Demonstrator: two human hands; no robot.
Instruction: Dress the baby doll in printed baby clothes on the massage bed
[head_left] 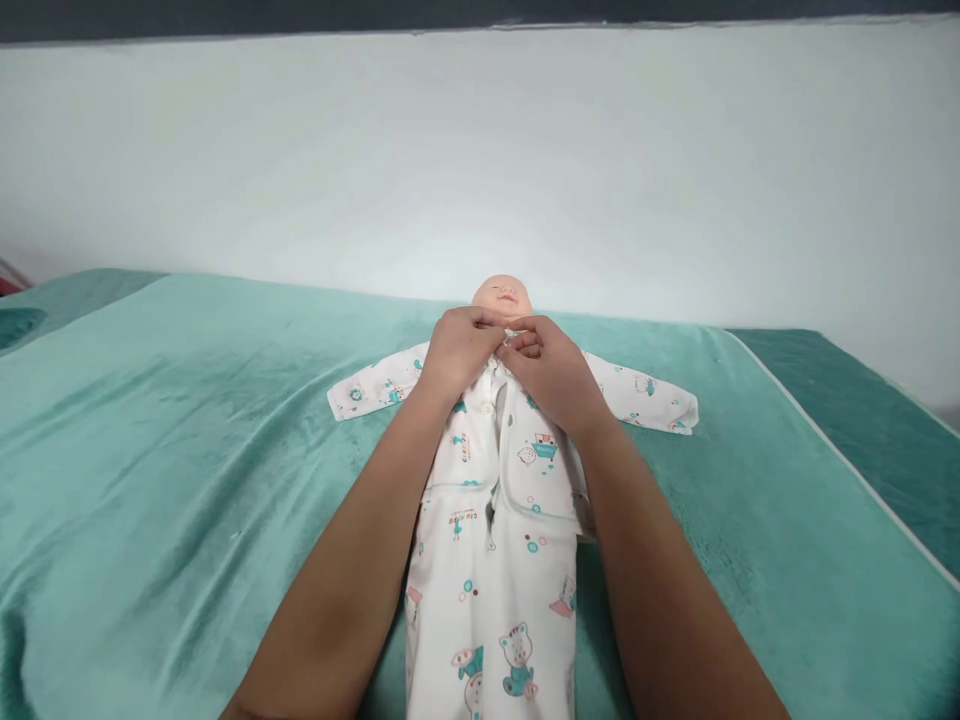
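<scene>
A baby doll (501, 292) lies on its back, dressed in a white printed baby jacket (540, 455) and matching trousers (491, 600). Both sleeves stretch out to the sides. At the collar, just below the doll's chin, my left hand (469, 345) and my right hand (546, 362) meet with fingertips pinched on the jacket's neckline. A white button (488, 409) shows lower on the left front edge, and the front is parted from the chest down. My fingers hide most of what they pinch at the neck.
A rumpled green blanket (187, 480) covers the surface under the doll. Darker green cloth (847, 420) shows at the right edge. Behind the surface rises a pale wall (480, 150).
</scene>
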